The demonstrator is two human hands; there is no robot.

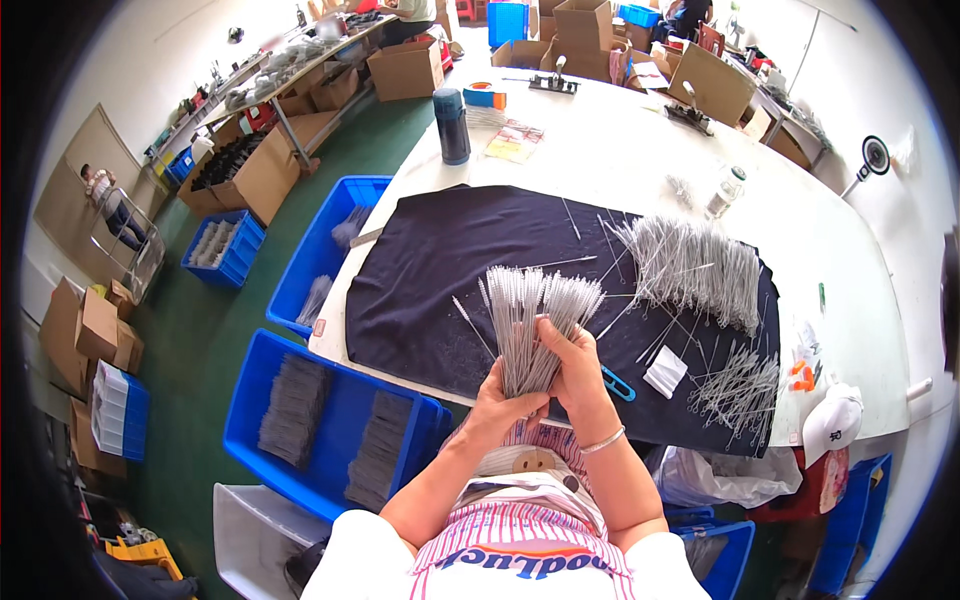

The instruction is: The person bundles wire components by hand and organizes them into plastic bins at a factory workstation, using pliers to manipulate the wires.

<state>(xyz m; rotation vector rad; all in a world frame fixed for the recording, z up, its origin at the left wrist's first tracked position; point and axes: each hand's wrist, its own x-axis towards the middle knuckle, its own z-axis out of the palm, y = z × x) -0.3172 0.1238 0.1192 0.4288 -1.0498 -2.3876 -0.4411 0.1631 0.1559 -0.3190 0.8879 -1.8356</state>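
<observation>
While the left hand (499,406) closed firmly round the wire-brush bundle (525,312) at its base, the right hand (577,372) gripped its four-o'clock side, slightly higher; its long axis pointed toward twelve.

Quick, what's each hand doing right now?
Left hand: closed around a fanned bundle of thin, silvery wire brushes.
Right hand: closed on the bundle's right side.

I hold a thick bundle of slim, pale grey brushes (518,315) between my left hand (500,405) and my right hand (578,368), their whitish bristled ends pointing away from me. Beyond my hands it fans into two clumps, the left one fuller, the right one leaning outward past my right thumb. The stems gather closely by my left hand.
</observation>
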